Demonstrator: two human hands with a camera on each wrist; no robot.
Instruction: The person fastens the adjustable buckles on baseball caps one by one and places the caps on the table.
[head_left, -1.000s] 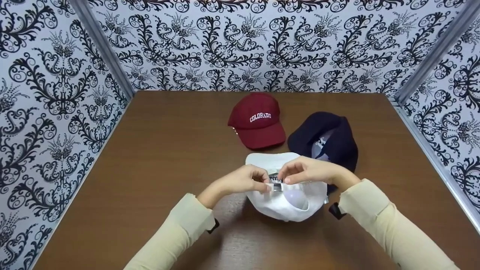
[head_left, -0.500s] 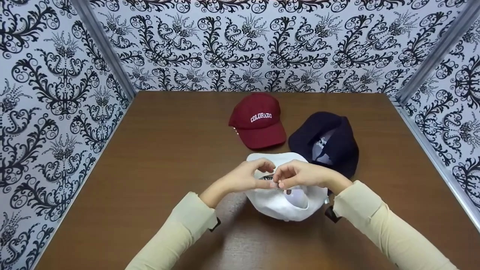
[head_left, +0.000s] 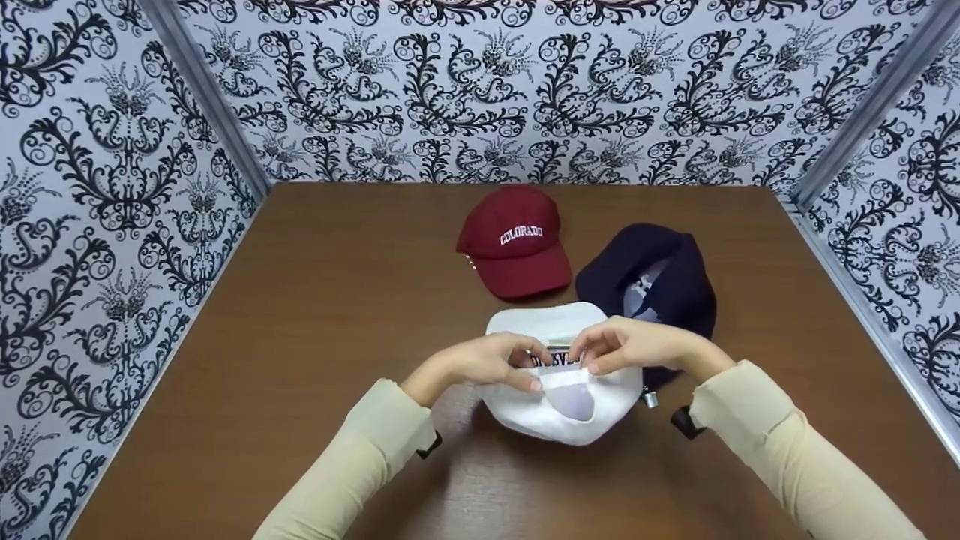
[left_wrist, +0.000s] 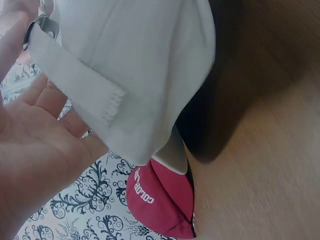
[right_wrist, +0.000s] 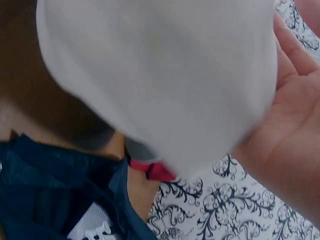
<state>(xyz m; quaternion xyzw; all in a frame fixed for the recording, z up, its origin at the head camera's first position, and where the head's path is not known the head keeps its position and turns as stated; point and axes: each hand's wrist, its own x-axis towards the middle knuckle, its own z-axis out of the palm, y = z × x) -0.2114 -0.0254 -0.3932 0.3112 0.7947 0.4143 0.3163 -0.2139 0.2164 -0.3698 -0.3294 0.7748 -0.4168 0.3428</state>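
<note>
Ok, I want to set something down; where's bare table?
Widest: brown wooden tabletop between the red fabric cap and left patterned wall. Narrower: between the navy fabric cap and right patterned wall. Crowded: centre, where left hand and right hand hold the white fabric cap.

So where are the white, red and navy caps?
White cap [left_wrist: 145, 65], left wrist view: crown fabric.
Red cap [head_left: 521, 235], head view: front lettering.
Navy cap [head_left: 684, 289], head view: dark fabric right of the opening.
</note>
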